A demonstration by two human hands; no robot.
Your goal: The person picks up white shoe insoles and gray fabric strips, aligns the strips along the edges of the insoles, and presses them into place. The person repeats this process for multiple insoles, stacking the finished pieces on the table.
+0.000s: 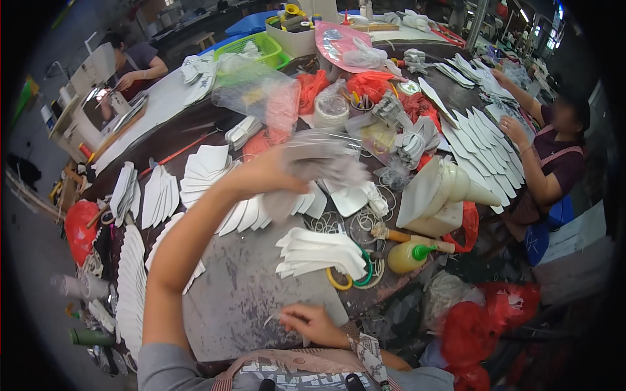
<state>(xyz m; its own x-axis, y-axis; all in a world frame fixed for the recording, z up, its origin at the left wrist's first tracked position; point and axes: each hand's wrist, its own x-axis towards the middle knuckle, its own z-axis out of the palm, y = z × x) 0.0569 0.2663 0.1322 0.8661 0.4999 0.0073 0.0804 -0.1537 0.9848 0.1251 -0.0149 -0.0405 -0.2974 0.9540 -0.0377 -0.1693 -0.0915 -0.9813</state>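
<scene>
My left hand (274, 173) is raised over the middle of the table, gripping a crumpled clear plastic bag (323, 163) that looks blurred. My right hand (313, 324) rests low at the near edge of a grey work board (241, 287), fingers curled around a thin pale piece; what it is I cannot make out. A stack of white cut pieces (319, 254) lies just beyond the right hand, beside green and yellow rings (355, 277).
Fans of white pieces (160, 195) cover the dark round table (195, 133). A yellow squeeze bottle with green cap (407, 255), a cream cone on a box (443, 195), red bags (482, 326) and plastic bags lie about. One person (554, 156) works at right, another (134, 65) at far left.
</scene>
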